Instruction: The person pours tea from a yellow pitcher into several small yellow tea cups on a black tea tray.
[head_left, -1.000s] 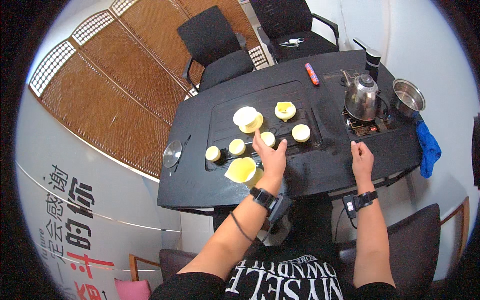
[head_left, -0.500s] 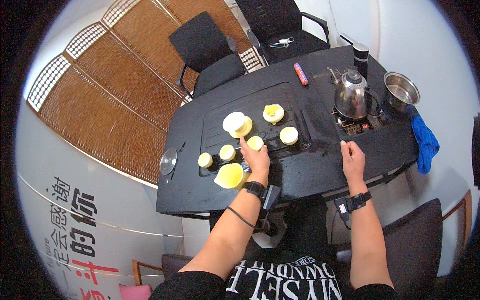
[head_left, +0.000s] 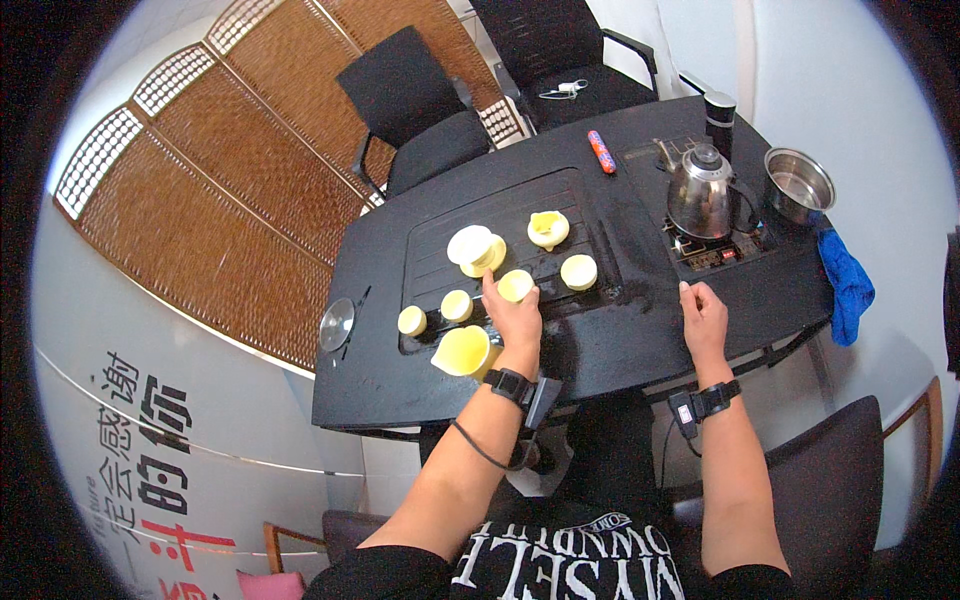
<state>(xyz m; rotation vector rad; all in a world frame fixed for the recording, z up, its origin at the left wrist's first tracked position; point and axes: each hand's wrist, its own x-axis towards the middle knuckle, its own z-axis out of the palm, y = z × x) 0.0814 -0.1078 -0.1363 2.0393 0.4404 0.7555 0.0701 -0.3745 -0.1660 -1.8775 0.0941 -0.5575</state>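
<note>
My left hand (head_left: 514,318) has its thumb and fingers around a small pale-yellow teacup (head_left: 515,285) at the tray's near side. Two matching teacups (head_left: 456,306) sit to its left, and another teacup (head_left: 578,271) to its right. Just left of my left wrist stands a yellow pouring pitcher (head_left: 462,351). Beyond the hand are a pale lidded bowl on a saucer (head_left: 475,247) and a small yellow strainer (head_left: 547,230). My right hand (head_left: 706,318) is loosely curled over the table's near right part, with nothing visible in it.
The black tea table (head_left: 380,390) carries a recessed tray (head_left: 425,245). At the right are a steel kettle (head_left: 700,195) on a cooker, a steel pot (head_left: 800,185) and a hanging blue cloth (head_left: 845,285). A glass lid (head_left: 337,324) lies far left; a red tube (head_left: 601,151) lies at the back.
Little differs. The view has shifted slightly; my left hand stays around the teacup, and my right hand remains curled in the same place.
</note>
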